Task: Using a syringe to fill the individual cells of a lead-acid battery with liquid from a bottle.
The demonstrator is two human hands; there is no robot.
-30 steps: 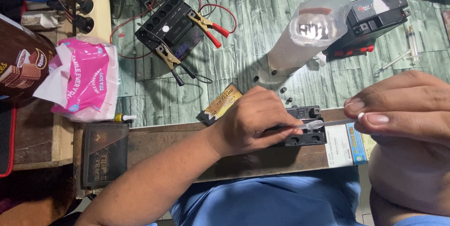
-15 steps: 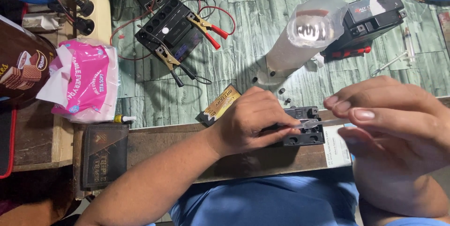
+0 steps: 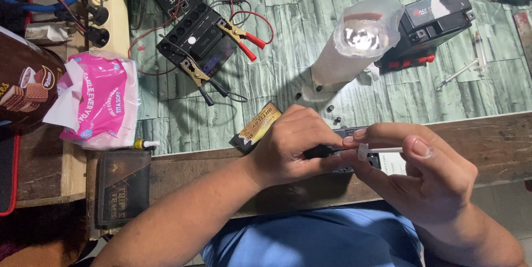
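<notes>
My left hand (image 3: 288, 148) grips a small black battery (image 3: 341, 153) that rests on the wooden bench edge (image 3: 487, 145), and covers most of it. My right hand (image 3: 421, 173) pinches a thin white syringe-like tube (image 3: 382, 149) between thumb and fingers, its tip held against the top of the black battery. The two hands touch over the battery. A small black and gold box (image 3: 256, 127) lies just behind my left hand.
A clear plastic bottle (image 3: 354, 45) stands behind the hands, next to a larger black battery (image 3: 435, 15). A battery with red and black clamps (image 3: 202, 42) sits farther left. A pink tissue pack (image 3: 97, 101) and a dark wallet (image 3: 122, 186) lie at left.
My right hand has come in from the right and lowered the white tube onto the small battery. My left hand has stayed on the battery.
</notes>
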